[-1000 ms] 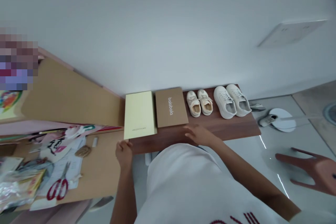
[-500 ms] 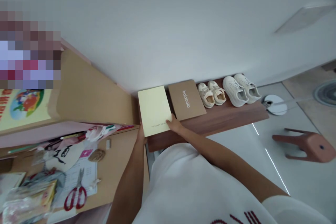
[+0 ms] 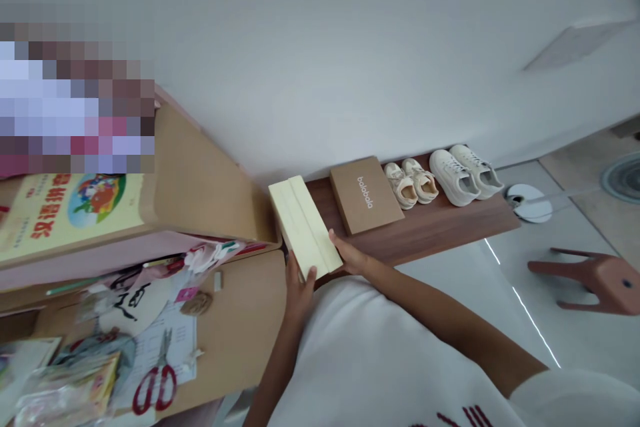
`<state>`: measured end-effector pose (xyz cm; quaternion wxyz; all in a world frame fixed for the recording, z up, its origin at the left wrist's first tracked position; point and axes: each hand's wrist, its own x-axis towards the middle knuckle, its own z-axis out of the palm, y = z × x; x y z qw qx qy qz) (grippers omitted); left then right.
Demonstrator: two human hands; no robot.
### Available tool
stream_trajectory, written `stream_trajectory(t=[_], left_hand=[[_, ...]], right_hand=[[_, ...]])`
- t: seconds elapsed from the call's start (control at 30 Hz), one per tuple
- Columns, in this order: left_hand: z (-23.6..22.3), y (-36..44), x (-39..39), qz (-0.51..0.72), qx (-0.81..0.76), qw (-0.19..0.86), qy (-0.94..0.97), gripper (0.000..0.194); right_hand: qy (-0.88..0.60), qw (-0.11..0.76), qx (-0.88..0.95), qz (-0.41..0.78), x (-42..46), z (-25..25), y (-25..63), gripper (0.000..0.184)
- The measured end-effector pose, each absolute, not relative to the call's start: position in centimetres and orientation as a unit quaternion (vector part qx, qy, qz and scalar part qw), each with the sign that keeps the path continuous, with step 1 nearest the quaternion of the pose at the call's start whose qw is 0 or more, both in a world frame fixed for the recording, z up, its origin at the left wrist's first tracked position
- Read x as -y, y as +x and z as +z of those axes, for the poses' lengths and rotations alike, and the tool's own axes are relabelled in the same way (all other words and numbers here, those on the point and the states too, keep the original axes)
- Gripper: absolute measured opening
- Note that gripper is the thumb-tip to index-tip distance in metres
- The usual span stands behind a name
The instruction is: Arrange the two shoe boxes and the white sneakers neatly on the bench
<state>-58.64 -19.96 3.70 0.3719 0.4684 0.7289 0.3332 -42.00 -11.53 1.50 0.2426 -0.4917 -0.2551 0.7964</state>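
Observation:
A pale yellow shoebox (image 3: 304, 223) is tipped up on its side at the left end of the brown wooden bench (image 3: 420, 227). My left hand (image 3: 300, 290) grips its near left corner, thumb on the side face. On the near right edge, my right hand (image 3: 349, 255) holds the box with its fingers partly behind it. Just right of it lies a brown cardboard shoebox (image 3: 367, 195) marked "balabala", closed. Farther right stand a pair of small cream shoes (image 3: 411, 185) and a pair of larger white sneakers (image 3: 465, 173).
At left, a cluttered desk (image 3: 250, 300) carries red-handled scissors (image 3: 156, 380), papers and plastic bags. A brown stool (image 3: 593, 280) and a white round object (image 3: 534, 203) are on the floor at right. The white wall (image 3: 350, 47) backs the bench.
The yellow shoebox has turned from lying flat, lettered lid up, onto its side. My left hand has shifted to its near corner. The view has shifted slightly.

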Motion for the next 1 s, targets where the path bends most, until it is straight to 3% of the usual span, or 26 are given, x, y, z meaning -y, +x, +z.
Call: stream_trajectory(t=[0.17,0.3,0.43,0.6,0.7,0.8,1.0], left_hand=[[4.6,-55.1,17.9,0.169,-0.738,0.272,0.594,0.085],[3.7,-53.6,16.2,0.085,-0.744,0.224,0.623,0.068],[2.3,-52.8,15.5,0.163,-0.683,0.258,0.663,0.063],[0.9,-48.4,11.9,0.294,-0.646,0.429,0.559,0.064],[0.2,-44.8,8.5,0.276,-0.696,0.518,0.414,0.068],[-0.6,-42.8,6.6,0.319,-0.716,0.535,0.315,0.071],[0.0,-40.5,8.1,0.458,-0.686,0.514,0.236,0.067]], right_hand=[[-0.589,0.306,0.232,0.711,10.3,1.4,-41.7,0.039],[-0.622,0.337,0.331,0.624,10.4,0.7,-41.7,0.03],[-0.622,0.387,0.468,0.494,10.7,2.1,-37.6,0.03],[-0.705,0.396,0.529,0.258,7.7,4.0,-29.1,0.039],[-0.755,0.301,0.512,0.279,5.3,3.6,-26.3,0.052],[-0.73,0.225,0.533,0.364,4.0,2.7,-24.8,0.068],[-0.687,0.235,0.515,0.456,2.9,1.8,-19.8,0.079]])
